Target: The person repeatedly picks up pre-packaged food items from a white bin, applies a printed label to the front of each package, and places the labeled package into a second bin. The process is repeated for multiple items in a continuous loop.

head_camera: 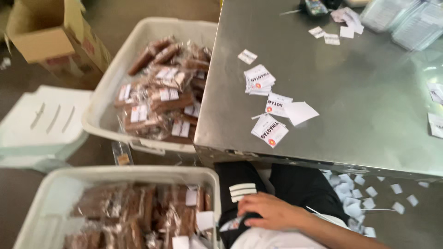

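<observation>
My right hand (270, 212) rests on my lap at the bottom centre, fingers curled and pointing left. It lies over black trousers with white stripes (242, 190) and a white cloth (263, 240). A small white label (233, 224) peeks out under the fingertips; whether the hand grips it is unclear. My left hand is out of view. Just left of the hand stands a white tub (50, 193) filled with brown bars wrapped in clear film (138, 212).
A steel table (369, 101) carries loose white labels with red marks (270, 129) and clear plastic trays (406, 20). Beyond it stands a second white tub (110, 87) of wrapped bars, then a tub lid (41, 120) and a cardboard box (50, 39). Paper scraps (355, 198) litter the floor.
</observation>
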Available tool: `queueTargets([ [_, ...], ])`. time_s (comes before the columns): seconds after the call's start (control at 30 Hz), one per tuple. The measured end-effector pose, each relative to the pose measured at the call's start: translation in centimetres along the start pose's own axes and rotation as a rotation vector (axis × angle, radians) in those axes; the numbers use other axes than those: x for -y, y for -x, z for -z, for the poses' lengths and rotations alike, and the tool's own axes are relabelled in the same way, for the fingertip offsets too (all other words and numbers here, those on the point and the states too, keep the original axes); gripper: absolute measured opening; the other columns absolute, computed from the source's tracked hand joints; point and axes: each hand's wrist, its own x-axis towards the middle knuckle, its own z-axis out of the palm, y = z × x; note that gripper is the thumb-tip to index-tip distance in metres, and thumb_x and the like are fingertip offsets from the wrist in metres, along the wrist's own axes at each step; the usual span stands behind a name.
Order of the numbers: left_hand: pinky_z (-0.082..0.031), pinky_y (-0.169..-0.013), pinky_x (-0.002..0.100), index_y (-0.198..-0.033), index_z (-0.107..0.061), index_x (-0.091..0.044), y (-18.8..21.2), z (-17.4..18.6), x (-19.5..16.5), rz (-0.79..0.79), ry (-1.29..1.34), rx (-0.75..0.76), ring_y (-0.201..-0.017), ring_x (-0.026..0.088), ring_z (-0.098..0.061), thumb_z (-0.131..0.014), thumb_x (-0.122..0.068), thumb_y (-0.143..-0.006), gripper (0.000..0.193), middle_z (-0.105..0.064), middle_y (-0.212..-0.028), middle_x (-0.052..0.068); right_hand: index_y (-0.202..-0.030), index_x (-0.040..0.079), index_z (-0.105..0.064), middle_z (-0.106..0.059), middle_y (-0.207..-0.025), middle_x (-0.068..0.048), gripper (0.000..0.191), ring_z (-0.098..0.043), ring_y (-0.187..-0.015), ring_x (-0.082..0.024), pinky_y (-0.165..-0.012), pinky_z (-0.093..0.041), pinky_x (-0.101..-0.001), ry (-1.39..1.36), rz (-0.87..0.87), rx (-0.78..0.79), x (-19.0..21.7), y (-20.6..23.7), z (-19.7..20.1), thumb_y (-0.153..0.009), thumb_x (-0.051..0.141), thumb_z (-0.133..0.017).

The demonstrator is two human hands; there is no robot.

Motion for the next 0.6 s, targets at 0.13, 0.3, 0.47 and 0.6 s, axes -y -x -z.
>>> queueTargets([
  [0.13, -0.053, -0.092, 0.035, -0.145, -0.049, -0.009, 5.5, 7.6, 5.7, -0.060, 0.236, -0.383, -0.110, 0.022, -0.062, -0.075, -0.009, -0.081, 0.070, -0.060, -0.131, 0.010, -0.122, 0.009, -0.067, -0.066, -0.123, -0.010, 0.034, -0.064, -0.118, -0.029, -0.102, -0.051, -0.0384, -0.022, 0.086, -0.073, -1.6, -1.5, 2.0, -0.090, 0.018, -0.072],
  [0.3, -0.053, -0.098, 0.032, -0.152, -0.048, -0.010, 6.4, 13.3, 2.4, -0.389, 0.599, -0.430, -0.117, 0.020, -0.062, -0.075, -0.011, -0.085, 0.073, -0.059, -0.138, 0.009, -0.133, 0.009, -0.060, -0.067, -0.133, -0.009, 0.045, -0.065, -0.116, -0.021, -0.096, -0.052, -0.0351, -0.321, 0.029, -0.089, -2.6, -5.2, 2.3, -0.089, 0.009, -0.071],
  [0.47, -0.047, -0.104, 0.038, -0.143, -0.047, -0.006, 5.0, 5.8, -4.7, -0.049, 0.716, -0.185, -0.120, 0.025, -0.062, -0.086, -0.014, -0.072, 0.082, -0.065, -0.134, 0.010, -0.150, 0.012, -0.046, -0.055, -0.145, -0.011, 0.063, -0.055, -0.133, -0.022, -0.102, -0.046, -0.0355, -0.618, 0.225, -0.071, -1.0, -9.7, 0.2, -0.091, 0.003, -0.065],
  [0.6, -0.054, -0.097, 0.038, -0.132, -0.060, 0.005, 5.1, 0.1, -9.1, -0.271, 0.835, 0.161, -0.107, 0.023, -0.067, -0.086, -0.013, -0.082, 0.059, -0.070, -0.120, 0.013, -0.149, 0.013, -0.050, -0.046, -0.161, -0.012, 0.055, -0.045, -0.147, -0.025, -0.115, -0.041, -0.0399, -0.692, 0.335, -0.191, -0.5, -10.9, 0.0, -0.096, 0.003, -0.063],
])
